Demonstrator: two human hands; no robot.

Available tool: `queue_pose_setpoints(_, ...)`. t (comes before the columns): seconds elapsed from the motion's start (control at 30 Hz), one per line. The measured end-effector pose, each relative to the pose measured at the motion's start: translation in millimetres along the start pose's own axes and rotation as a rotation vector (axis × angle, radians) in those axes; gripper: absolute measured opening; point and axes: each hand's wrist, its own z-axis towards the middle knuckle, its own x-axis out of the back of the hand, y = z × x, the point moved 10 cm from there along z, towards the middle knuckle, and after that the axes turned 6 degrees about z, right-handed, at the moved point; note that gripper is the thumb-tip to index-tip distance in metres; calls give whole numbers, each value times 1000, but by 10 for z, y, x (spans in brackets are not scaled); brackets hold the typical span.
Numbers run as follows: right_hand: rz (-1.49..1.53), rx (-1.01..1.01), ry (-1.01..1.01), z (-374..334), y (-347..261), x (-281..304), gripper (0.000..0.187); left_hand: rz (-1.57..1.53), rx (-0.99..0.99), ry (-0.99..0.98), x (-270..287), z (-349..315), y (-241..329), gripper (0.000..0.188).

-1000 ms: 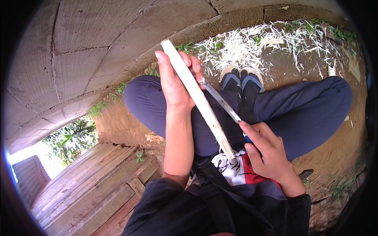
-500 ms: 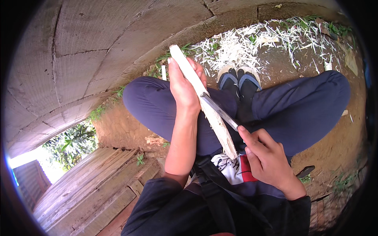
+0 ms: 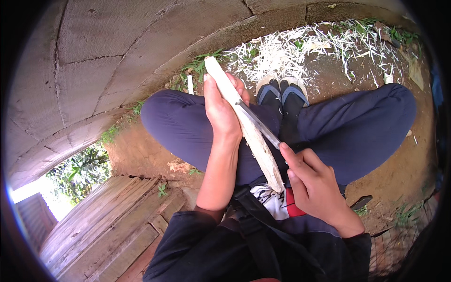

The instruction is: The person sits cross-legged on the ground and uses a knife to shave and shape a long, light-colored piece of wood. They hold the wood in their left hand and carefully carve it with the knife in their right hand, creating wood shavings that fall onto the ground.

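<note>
A pale, peeled wooden stick (image 3: 257,146) slants across my lap, its rough lower end close to my waist. Wrapped round its upper part is my left hand (image 3: 222,109), thumb along the near side. My right hand (image 3: 314,184) grips a knife (image 3: 259,124), index finger stretched along the back of the blade. The blade lies against the right side of the stick, its tip just below my left fingers. The knife's handle is hidden inside my right hand.
White wood shavings (image 3: 284,56) cover the ground beyond my sandals (image 3: 293,94). A block wall (image 3: 117,51) rises at the left and far side. Wooden boards (image 3: 108,225) lie at lower left. A dark flat object (image 3: 361,202) rests on the dirt to my right.
The knife blade has slid slightly up along the stick, toward my left fingers. My right hand has shifted a little up and left with it. My left hand still holds the stick.
</note>
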Motion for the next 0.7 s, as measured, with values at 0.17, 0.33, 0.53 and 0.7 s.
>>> queue_pose_setpoints(0.17, 34, -70, -25, 16, -35, -18, 51, -5, -19, -6, 85, 29, 31, 48)
queue_pose_setpoints(0.33, -1, -9, 14, -24, 10, -30, 51, -9, 12, 3, -3, 3, -22, 47)
queue_pose_setpoints(0.53, 5, 44, 44, 139, 1, -46, 53, -28, -1, 37, 30, -19, -43, 45)
queue_pose_setpoints(0.7, 35, -37, -4, -73, 20, -46, 52, -3, -28, 10, 56, 13, 31, 48)
